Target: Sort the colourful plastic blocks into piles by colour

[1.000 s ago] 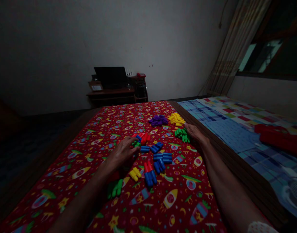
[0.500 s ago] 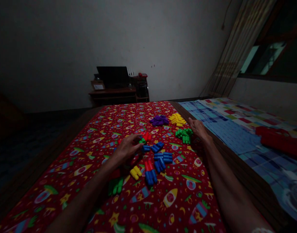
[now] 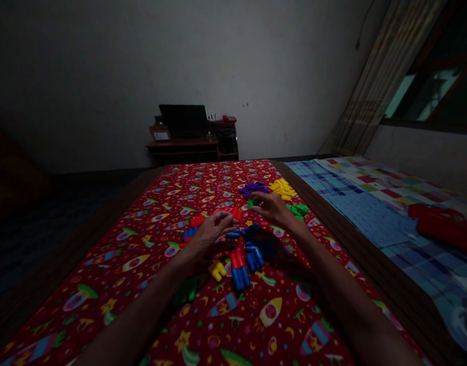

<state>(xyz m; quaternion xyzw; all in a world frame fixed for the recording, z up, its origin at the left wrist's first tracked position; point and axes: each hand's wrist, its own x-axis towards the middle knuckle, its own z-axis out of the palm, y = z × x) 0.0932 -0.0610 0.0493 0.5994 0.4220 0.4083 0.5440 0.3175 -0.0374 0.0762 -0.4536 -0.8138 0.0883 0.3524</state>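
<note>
My right hand [image 3: 271, 208] pinches a green toy building block [image 3: 253, 202] above the red patterned cloth [image 3: 269, 310]. To its left, my left hand [image 3: 214, 229] has its fingers curled together over the red blocks [image 3: 233, 212]; whatever they hold, if anything, is hidden. Loose blue blocks [image 3: 254, 256] lie below the hands. Nearer to me is a joined red-and-blue piece [image 3: 240, 272], with a yellow block [image 3: 217, 270] beside it. A shaded green block [image 3: 186, 291] lies by my left forearm. More blue blocks [image 3: 188, 234] sit left of my left hand.
Beyond my hands lie a purple pile [image 3: 252, 188] and a yellow pile [image 3: 283, 189] of blocks. A green pile [image 3: 297, 210] is partly behind my right wrist. A desk with a monitor [image 3: 183, 120] stands at the wall. Right of the cloth is a checked bedspread [image 3: 355, 198] with a red bag [image 3: 443, 223].
My right hand has moved left from beside the green pile and now holds a green block. The green piece at my left fingertips no longer shows. The view has shifted slightly.
</note>
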